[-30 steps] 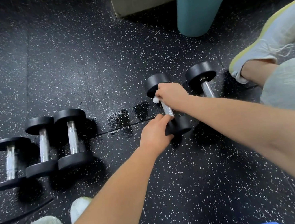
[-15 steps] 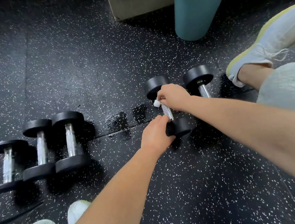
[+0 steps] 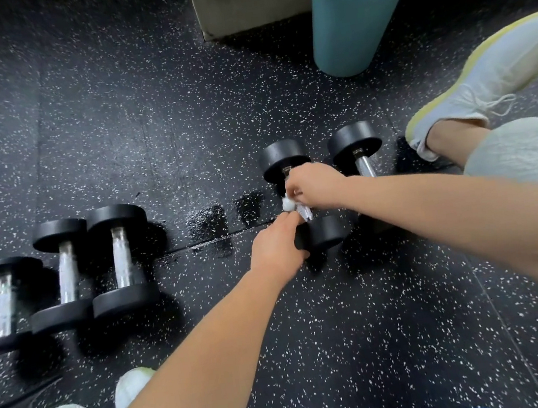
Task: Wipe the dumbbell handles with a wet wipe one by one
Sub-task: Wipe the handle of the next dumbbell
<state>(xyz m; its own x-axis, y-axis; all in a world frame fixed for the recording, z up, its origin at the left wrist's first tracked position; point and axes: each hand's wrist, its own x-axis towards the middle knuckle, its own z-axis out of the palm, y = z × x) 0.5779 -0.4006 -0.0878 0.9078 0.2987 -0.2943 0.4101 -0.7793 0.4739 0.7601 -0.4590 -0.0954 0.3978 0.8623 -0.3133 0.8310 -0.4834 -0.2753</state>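
The white wet wipe (image 3: 287, 204) is bunched against the chrome handle (image 3: 305, 212) of a dumbbell (image 3: 286, 161) lying on the speckled black rubber floor (image 3: 347, 331), and is clenched in the right grip (image 3: 316, 185). The dumbbell's near round black head is grasped by the left grip (image 3: 275, 246). A second dumbbell (image 3: 354, 143) is seen just beside it, and a teal bin (image 3: 350, 26) beyond.

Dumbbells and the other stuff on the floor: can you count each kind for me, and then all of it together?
Dumbbells: 5
Shoes: 2
Teal bin: 1
Wet wipe: 1
Total: 9
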